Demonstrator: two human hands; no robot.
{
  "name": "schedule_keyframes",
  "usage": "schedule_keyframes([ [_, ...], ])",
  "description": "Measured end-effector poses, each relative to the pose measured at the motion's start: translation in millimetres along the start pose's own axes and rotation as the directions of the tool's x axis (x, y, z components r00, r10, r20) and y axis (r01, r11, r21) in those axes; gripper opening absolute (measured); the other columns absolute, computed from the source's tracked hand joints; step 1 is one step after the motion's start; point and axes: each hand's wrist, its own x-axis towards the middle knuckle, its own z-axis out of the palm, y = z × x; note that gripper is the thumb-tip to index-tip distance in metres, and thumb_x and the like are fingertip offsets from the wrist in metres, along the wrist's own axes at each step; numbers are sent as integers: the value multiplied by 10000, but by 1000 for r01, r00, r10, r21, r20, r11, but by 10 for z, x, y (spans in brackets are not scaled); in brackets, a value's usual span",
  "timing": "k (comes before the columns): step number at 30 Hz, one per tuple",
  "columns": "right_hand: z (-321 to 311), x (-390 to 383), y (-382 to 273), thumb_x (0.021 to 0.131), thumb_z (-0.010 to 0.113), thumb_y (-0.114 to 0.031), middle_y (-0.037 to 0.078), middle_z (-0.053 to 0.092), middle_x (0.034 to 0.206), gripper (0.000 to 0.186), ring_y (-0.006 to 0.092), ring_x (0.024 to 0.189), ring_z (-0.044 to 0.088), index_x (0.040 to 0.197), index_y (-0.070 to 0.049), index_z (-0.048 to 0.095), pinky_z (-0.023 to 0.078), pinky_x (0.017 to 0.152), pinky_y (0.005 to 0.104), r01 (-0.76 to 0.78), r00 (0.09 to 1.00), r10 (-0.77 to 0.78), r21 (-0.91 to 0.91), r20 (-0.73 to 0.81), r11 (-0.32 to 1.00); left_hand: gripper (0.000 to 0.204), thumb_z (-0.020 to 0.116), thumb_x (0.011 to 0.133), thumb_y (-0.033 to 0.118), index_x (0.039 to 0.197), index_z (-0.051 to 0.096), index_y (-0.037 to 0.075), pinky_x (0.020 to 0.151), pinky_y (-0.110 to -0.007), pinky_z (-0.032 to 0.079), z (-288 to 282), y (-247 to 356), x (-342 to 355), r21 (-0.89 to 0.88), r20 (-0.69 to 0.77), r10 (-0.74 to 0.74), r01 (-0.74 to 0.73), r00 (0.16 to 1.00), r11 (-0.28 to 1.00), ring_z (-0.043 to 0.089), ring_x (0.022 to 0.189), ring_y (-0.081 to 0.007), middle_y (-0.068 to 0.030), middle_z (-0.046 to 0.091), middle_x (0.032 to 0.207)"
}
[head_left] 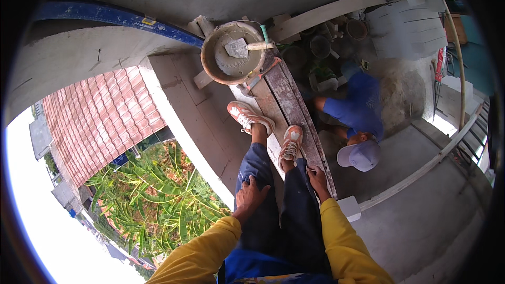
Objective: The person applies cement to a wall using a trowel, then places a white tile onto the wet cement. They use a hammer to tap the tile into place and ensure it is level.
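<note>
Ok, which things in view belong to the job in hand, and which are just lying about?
Probably for the job:
mortar bucket
trowel, blade in the mortar
planks underfoot
perhaps the long blue straightedge

Seemingly just lying about:
orange-handled hand tool by the bucket
white block beside the planks

A guess: no tool shows in the left hand or right hand.

Here come your two arms, reaching in from the near edge, yellow sleeves down to the wrists! Your left forearm (pixel 202 250) angles far and to the right, and your left hand (pixel 251 194) lies palm down on your left leg (pixel 256 163), fingers loosely spread. Over on the right, your right forearm (pixel 342 234) runs far and leftward, your right hand (pixel 318 180) beside your right leg (pixel 294 208), its grip hard to tell.
</note>
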Motion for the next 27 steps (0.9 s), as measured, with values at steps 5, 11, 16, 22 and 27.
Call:
schedule_keyframes([
  [5, -230, 78, 52, 969, 708, -264, 167, 760, 1092, 311, 302, 1010, 726, 1165, -23, 732, 553, 903, 393, 5, 999, -3, 64, -34, 998, 932, 632, 935, 626, 1594, 368, 21, 1059, -500, 491, 38, 169, -73, -17, -4, -36, 36, 999, 999, 614, 1258, -474, -325, 546, 1443],
  [11, -263, 372, 168, 1002, 681, -236, 101, 755, 909, 262, 179, 767, 722, 1167, -36, 711, 575, 681, 323, -158, 987, 151, 335, 48, 929, 929, 641, 930, 622, 1588, 383, 19, 1072, -505, 479, 10, 239, -69, 2, -8, -39, 39, 999, 999, 605, 1266, -473, -306, 558, 1440],
  [16, -363, 462, -89, 1038, 645, -207, 34, 687, 805, 218, 103, 636, 644, 1178, -41, 664, 515, 562, 262, -131, 991, 126, 379, 38, 916, 937, 647, 921, 635, 1585, 392, 25, 1076, -503, 474, -13, 276, -39, 34, -17, -34, 35, 999, 999, 605, 1258, -470, -291, 571, 1427],
  [22, -355, 533, -181, 1022, 665, -205, 40, 691, 804, 230, 103, 626, 650, 1174, -33, 671, 525, 554, 267, -120, 991, 132, 448, 5, 886, 952, 652, 910, 648, 1583, 399, 25, 1067, -499, 480, 25, 218, 47, 83, -51, 5, -1, 999, 997, 615, 1246, -461, -285, 588, 1406],
  [27, -312, 548, -208, 1015, 673, -220, 44, 696, 805, 250, 109, 621, 657, 1175, -28, 678, 533, 550, 272, -146, 986, 166, 449, -5, 881, 950, 655, 909, 645, 1580, 405, 21, 1061, -495, 486, 11, 218, 85, 132, -44, 7, -1, 999, 991, 632, 1233, -445, -280, 619, 1366],
])
